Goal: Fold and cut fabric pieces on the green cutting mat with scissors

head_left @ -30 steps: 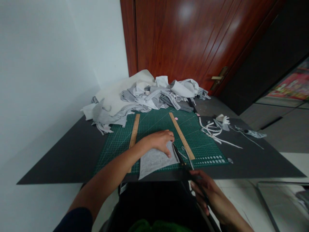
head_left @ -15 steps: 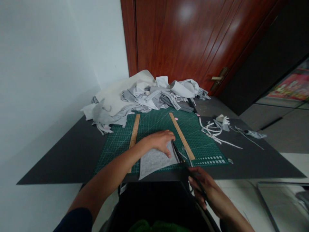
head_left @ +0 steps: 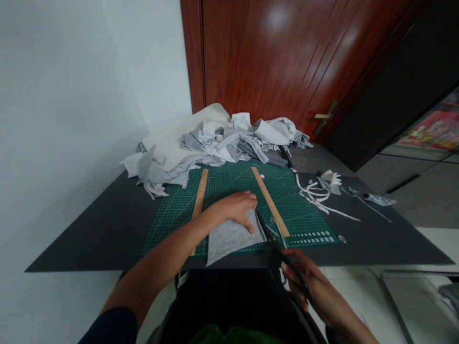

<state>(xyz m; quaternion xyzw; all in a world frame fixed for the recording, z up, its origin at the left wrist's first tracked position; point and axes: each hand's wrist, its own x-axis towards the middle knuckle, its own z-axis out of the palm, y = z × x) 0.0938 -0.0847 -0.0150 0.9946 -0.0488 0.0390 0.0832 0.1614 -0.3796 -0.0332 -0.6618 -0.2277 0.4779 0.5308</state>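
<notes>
A piece of grey fabric [head_left: 229,242] lies on the green cutting mat [head_left: 234,184], its lower edge reaching past the mat toward me. Spread over the top of the fabric is my left hand [head_left: 241,209], pressing down with the thumb apart from the fingers. My right hand [head_left: 304,274] is wrapped around the handles of black scissors [head_left: 269,235]. Their blades run along the fabric's right edge, pointing up toward my left fingertips. Whether the blades are parted is too small to tell. A thin cut strip of fabric [head_left: 285,241] lies just right of the blades.
Two wooden rulers, one left [head_left: 200,193] and one right [head_left: 269,200], lie on the mat. A heap of grey and white fabric scraps [head_left: 229,143] covers the back of the dark table [head_left: 107,229]. Thin white strips [head_left: 317,196] lie at right. Behind stands a brown door [head_left: 258,57].
My left fingertips have shifted very slightly left, away from the scissor tip. The scissors and the fabric look nearly still.
</notes>
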